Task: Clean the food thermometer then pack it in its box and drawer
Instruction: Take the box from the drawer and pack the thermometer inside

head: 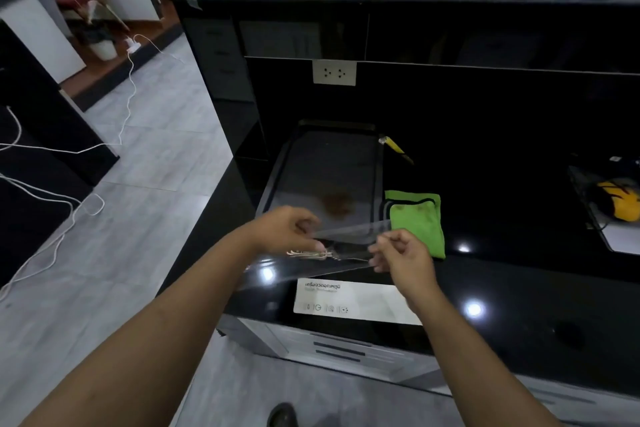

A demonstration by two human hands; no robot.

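Now packing: left hand (284, 229) and right hand (401, 253) pinch clear plastic box (346, 236), frame centre.
Advice: keep flap open, slide probe level; white printed sleeve (349, 302) lies below.

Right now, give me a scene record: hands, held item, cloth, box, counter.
left hand: pinching one end of the clear plastic case
right hand: pinching the other end
clear plastic case: held above the counter, a dark slim item inside, blurred
green cloth: folded, lying on the counter right of the hands
white box: flat near the front edge
counter: glossy black
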